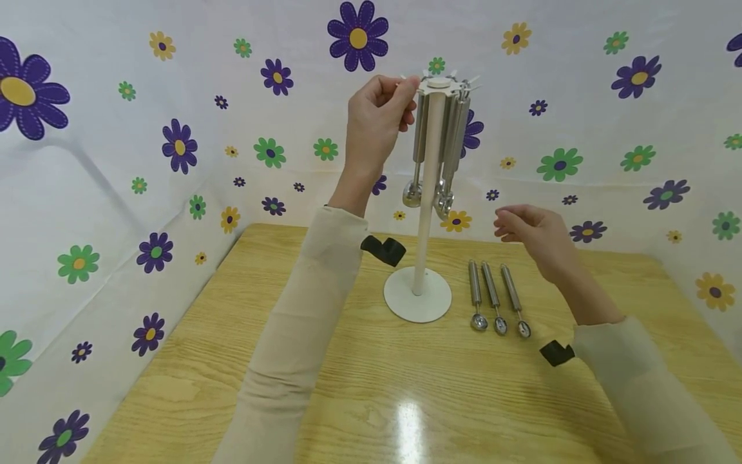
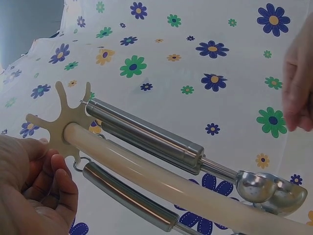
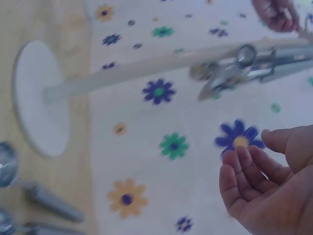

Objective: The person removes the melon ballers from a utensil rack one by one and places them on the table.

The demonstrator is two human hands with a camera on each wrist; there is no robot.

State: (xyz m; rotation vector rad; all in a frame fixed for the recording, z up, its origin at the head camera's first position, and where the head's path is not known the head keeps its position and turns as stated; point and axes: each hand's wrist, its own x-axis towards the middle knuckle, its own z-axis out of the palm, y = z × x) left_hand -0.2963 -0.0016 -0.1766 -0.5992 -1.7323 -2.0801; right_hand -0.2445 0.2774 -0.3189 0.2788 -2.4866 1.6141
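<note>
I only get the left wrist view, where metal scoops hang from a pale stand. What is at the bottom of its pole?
Observer: A flat, round white base, resting on a wooden table.
Visitor: Are there any more scoops lying about?
Observer: Yes, three metal scoops lie side by side on the table, to the right of the base.
Visitor: I see only part of the other hand. Is it carrying something?
Observer: No, the right hand is empty, its palm and fingers bare.

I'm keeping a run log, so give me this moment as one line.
Left hand: pinches white stand near top | Right hand: in air, holding nothing | Hanging scoops: on stand | Three scoops: lying on table
</note>
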